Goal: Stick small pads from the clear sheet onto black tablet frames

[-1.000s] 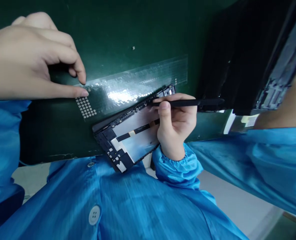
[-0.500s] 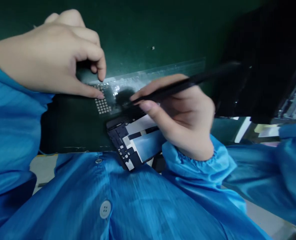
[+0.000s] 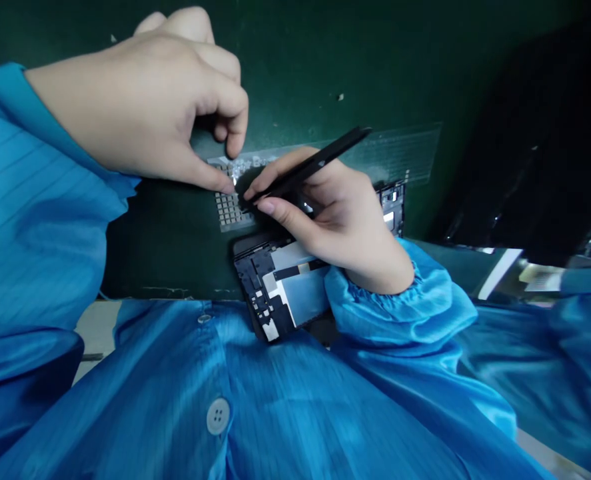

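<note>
My left hand (image 3: 150,107) presses thumb and forefinger down on the near end of a clear film strip (image 3: 395,157) that carries a grid of small grey squares (image 3: 228,208) on the green mat (image 3: 295,60). My right hand (image 3: 342,223) is closed on black tweezers (image 3: 305,170), whose tip rests on the grid beside my left thumb. Under my right wrist lies an opened device frame (image 3: 280,287) with black parts and a pale panel, hanging over the mat's near edge.
A dark stack of trays (image 3: 535,167) stands at the right of the mat. Another person's blue sleeve (image 3: 550,347) reaches in from the right. My blue coat with white buttons (image 3: 218,417) fills the bottom.
My right hand has swung the tweezers left from the device frame's upper edge to the grid of squares. My left hand stays pinned on the strip's end.
</note>
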`<state>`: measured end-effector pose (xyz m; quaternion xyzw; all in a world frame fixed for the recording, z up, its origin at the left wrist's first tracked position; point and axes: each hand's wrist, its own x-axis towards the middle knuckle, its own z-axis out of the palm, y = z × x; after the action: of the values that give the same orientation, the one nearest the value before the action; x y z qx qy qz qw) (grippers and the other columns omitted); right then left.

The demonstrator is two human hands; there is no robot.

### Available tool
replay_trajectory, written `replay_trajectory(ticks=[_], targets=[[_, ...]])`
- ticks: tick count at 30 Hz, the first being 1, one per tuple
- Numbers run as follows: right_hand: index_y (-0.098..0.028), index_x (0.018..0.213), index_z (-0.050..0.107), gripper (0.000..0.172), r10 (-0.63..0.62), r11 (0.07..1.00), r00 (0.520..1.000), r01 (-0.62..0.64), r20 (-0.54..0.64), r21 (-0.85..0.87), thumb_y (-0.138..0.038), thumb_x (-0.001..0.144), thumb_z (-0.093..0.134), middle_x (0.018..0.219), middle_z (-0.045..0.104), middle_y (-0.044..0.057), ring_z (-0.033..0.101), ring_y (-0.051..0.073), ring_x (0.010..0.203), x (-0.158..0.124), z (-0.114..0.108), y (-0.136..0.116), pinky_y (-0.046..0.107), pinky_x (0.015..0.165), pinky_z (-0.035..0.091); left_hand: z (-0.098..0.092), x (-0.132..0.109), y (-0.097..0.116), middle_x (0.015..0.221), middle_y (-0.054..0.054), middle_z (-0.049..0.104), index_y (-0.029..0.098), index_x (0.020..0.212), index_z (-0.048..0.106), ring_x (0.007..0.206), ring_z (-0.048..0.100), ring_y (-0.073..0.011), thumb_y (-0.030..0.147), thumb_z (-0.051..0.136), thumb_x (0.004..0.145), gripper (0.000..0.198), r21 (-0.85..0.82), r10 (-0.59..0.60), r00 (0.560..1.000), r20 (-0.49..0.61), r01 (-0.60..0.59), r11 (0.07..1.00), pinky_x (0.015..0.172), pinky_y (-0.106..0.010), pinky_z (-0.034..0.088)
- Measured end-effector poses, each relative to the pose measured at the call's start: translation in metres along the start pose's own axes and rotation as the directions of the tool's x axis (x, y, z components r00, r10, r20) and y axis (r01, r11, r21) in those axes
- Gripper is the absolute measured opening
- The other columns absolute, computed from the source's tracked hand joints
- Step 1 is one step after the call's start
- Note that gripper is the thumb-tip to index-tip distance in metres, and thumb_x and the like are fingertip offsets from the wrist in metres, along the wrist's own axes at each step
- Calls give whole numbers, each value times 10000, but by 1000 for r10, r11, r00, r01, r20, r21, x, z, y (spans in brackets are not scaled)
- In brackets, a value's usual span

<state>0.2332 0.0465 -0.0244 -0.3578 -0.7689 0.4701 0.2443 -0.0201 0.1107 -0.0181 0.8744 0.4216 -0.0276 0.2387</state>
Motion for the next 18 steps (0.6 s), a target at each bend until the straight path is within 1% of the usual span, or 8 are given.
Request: replay_trajectory(ticks=[4,7,9,11,13,14,15,18], targets=[[-256,1116,759,66,18,999,998,-20,58,31,-268,1052,752,1116,823,11,793,181,1039,6,-4,1,338,968,660,3,0,-4,1105,-7,668,115,1035,799,1536,539,-356,983,342,733,1026,-3,21,999,-40,-21,1000,1224,-658,363],[-238,1061,761,175,145,959,983,-112,-114,259,-400,1019,813,998,812,7,787,169,880,-7,-10,1,333,846,674,7,0,-12,1038,0,661,103,1058,808,1516,555,-347,983,268,723,1085,-18,101,988,-119,-104,994,1188,-632,367],[-225,1014,771,173,207,938,895,-67,-395,340,-391,1014,818,889,782,-1,741,136,739,-27,-15,3,278,705,631,10,1,-17,997,17,654,96,1067,813,1506,567,-349,970,259,729,1089,-25,131,982,-138,-135,991,1157,-611,382],[-223,987,786,49,177,964,719,13,-672,267,-263,1010,804,837,749,-16,715,107,702,-51,-17,6,232,656,581,12,3,-21,977,21,652,73,1071,816,1463,612,-366,965,228,731,1121,-31,136,981,-137,-141,989,1115,-626,395],[-230,1019,785,42,125,989,567,-7,-814,147,-188,1012,779,885,750,-20,739,100,774,-72,-15,10,225,713,584,15,4,-24,970,21,657,57,1100,817,1393,668,-355,937,177,759,1140,-28,126,980,-157,-132,991,1098,-640,402],[-238,1043,773,42,113,993,537,-42,-836,107,-202,1023,774,924,757,-19,749,107,812,-80,-12,12,239,752,597,16,3,-25,968,23,660,61,1128,818,1389,672,-337,902,147,793,1127,-15,124,976,-179,-128,992,1108,-628,402],[-247,1064,758,32,113,993,537,-82,-836,81,-236,1037,770,962,763,-15,755,118,840,-86,-9,15,264,784,610,19,2,-27,967,26,668,74,1155,819,1403,663,-313,853,113,831,1100,3,131,971,-201,-133,991,1124,-597,401],[-269,1095,713,80,130,986,577,-162,-807,44,-341,1074,741,1013,770,-2,752,145,859,-90,-1,22,326,820,636,26,-2,-33,929,45,701,107,1138,836,1360,682,-178,718,14,885,1055,135,106,952,-286,-69,988,1124,-432,413]])
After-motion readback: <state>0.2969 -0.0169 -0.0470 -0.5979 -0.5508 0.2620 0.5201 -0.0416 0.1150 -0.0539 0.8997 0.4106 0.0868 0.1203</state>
